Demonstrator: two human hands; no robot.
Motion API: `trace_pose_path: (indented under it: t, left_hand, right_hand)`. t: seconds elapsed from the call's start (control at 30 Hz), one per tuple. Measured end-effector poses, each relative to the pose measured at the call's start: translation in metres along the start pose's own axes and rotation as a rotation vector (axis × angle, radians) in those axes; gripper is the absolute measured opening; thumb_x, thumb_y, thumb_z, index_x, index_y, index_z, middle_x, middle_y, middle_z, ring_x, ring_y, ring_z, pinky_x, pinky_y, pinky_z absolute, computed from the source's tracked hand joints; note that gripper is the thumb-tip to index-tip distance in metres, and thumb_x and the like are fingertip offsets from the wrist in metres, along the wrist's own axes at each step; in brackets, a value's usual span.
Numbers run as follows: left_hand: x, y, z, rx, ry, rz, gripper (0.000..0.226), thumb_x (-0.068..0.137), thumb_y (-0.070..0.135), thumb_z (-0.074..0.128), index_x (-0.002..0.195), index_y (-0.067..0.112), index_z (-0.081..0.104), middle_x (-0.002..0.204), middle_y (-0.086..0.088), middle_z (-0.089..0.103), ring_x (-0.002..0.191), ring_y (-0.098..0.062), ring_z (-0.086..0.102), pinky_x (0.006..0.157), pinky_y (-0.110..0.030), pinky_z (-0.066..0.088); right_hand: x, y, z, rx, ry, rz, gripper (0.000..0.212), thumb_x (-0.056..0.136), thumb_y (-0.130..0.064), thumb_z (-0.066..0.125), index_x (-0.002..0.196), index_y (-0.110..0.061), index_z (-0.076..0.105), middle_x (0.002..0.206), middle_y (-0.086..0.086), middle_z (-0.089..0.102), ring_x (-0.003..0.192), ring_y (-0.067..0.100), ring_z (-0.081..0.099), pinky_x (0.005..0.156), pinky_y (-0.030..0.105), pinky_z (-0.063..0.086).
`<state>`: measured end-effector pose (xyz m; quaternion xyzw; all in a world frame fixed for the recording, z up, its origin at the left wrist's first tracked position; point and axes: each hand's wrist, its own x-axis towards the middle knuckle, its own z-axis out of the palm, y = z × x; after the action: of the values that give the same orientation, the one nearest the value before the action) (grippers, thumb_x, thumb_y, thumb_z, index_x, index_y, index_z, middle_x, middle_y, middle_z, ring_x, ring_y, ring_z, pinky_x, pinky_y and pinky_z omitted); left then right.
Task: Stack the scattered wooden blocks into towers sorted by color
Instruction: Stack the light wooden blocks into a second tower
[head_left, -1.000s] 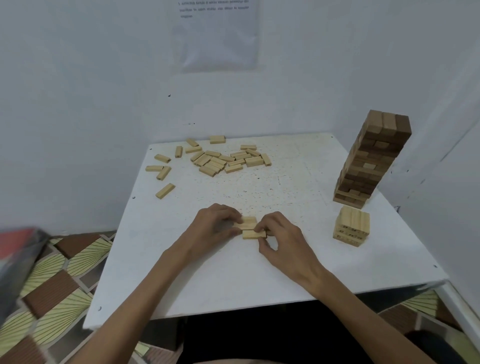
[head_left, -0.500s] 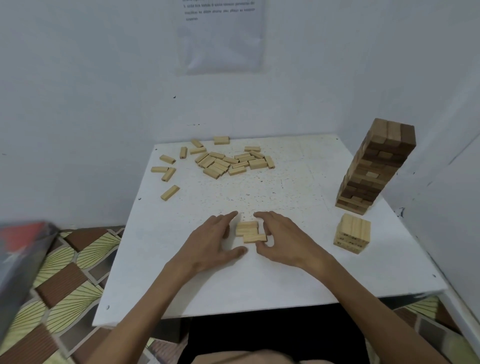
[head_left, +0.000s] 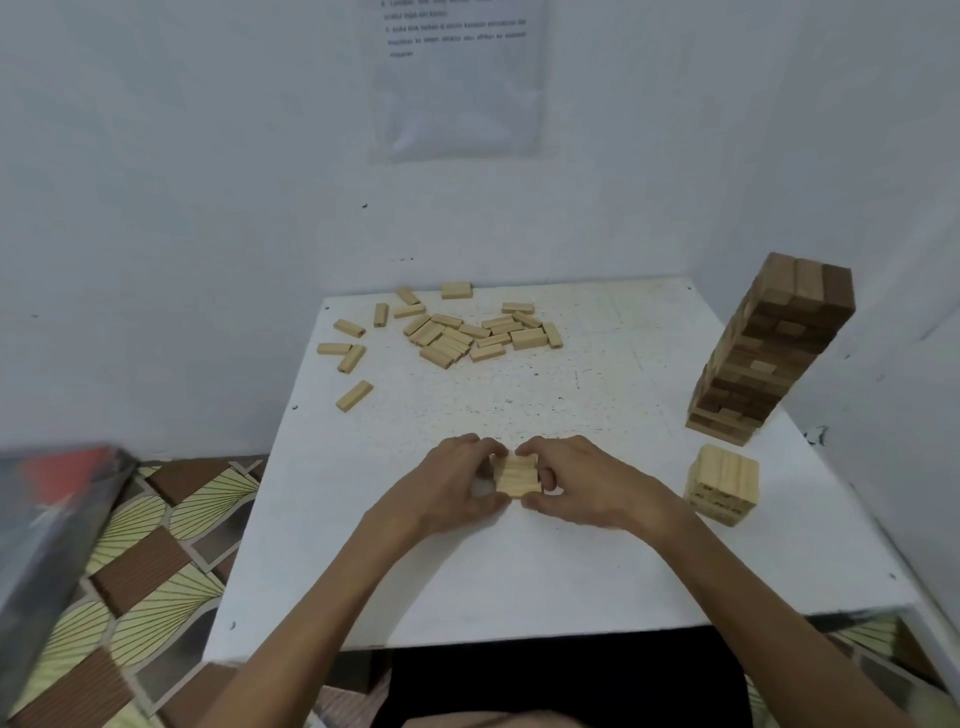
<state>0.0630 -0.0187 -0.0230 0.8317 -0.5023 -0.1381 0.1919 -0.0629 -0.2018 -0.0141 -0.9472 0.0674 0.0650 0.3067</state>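
Tabletop (head_left: 519, 571), blocks (head_left: 515, 475) between hands (head_left: 449, 486) (head_left: 589, 483)

Bare wood on a matt white surface (head_left: 571, 395)
The scattered blocks (head_left: 452, 340), block bundle (head_left: 515, 475) and short stack (head_left: 723, 480) are pale, smooth, unvarnished wood with faint grain; the tall tower (head_left: 774, 353) is darker brown wood. The surface is speckled and dull; the wall sheet (head_left: 457, 88) has a plastic sheen.

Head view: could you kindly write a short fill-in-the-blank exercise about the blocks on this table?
The dark tower stands on the ____ side of the table.
The scattered blocks lie near the table's far ____ corner.
The left hand and right hand grip a block group of ____ wood.
Missing words: right, left, light.
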Motion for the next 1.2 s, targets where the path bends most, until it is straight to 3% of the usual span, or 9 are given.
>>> trace_pose_path:
  t: [0.2,0.37,0.57,0.87,1.03,1.2]
  left_hand:
    - [0.006,-0.003,-0.002,0.002,-0.042,0.04,0.042,0.09,0.038,0.074,0.125,0.02,0.06,0.1,0.01,0.054,0.079,0.002,0.047,0.066,-0.014,0.033]
    - [0.007,-0.005,-0.002,0.023,-0.073,0.052,0.041,0.093,0.038,0.072,0.127,0.02,0.058,0.1,0.009,0.053,0.081,-0.002,0.047,0.067,-0.015,0.033]
    - [0.011,-0.002,-0.002,0.069,-0.134,0.005,0.046,0.096,0.039,0.067,0.135,0.02,0.053,0.107,0.008,0.052,0.092,-0.011,0.047,0.076,-0.024,0.036]
    - [0.012,0.002,-0.007,0.034,-0.197,-0.043,0.052,0.096,0.034,0.069,0.141,0.016,0.051,0.101,0.009,0.056,0.089,-0.011,0.051,0.075,-0.023,0.038]
    - [0.013,0.003,-0.008,0.019,-0.21,-0.044,0.051,0.097,0.032,0.069,0.141,0.015,0.051,0.1,0.008,0.058,0.088,-0.012,0.052,0.073,-0.023,0.038]
    - [0.007,-0.002,-0.004,0.022,-0.091,0.013,0.054,0.089,0.043,0.073,0.137,0.024,0.056,0.106,0.01,0.051,0.094,-0.01,0.05,0.077,-0.024,0.04]
  right_hand:
    - [0.003,0.0,-0.002,-0.018,-0.054,0.029,0.054,0.094,-0.037,0.071,0.142,-0.026,0.048,0.092,-0.013,0.053,0.085,0.004,0.052,0.078,0.029,0.049]
    - [0.006,-0.001,-0.004,0.013,-0.078,0.062,0.057,0.094,-0.036,0.073,0.142,-0.025,0.047,0.094,-0.009,0.057,0.085,0.008,0.057,0.07,0.024,0.047]
    - [0.006,-0.002,-0.009,0.034,-0.098,0.072,0.058,0.091,-0.033,0.077,0.141,-0.022,0.05,0.094,-0.004,0.062,0.088,0.015,0.062,0.079,0.039,0.057]
    - [0.007,-0.001,-0.006,0.039,-0.069,0.103,0.056,0.089,-0.034,0.078,0.137,-0.023,0.051,0.098,-0.005,0.059,0.094,0.014,0.059,0.077,0.033,0.054]
    - [0.007,-0.002,-0.002,0.027,-0.056,0.128,0.055,0.089,-0.034,0.078,0.136,-0.025,0.051,0.098,-0.003,0.06,0.1,0.017,0.058,0.082,0.037,0.055]
    - [0.006,0.0,0.002,0.027,-0.012,0.121,0.057,0.087,-0.037,0.08,0.136,-0.025,0.055,0.099,-0.003,0.059,0.09,0.012,0.055,0.072,0.028,0.047]
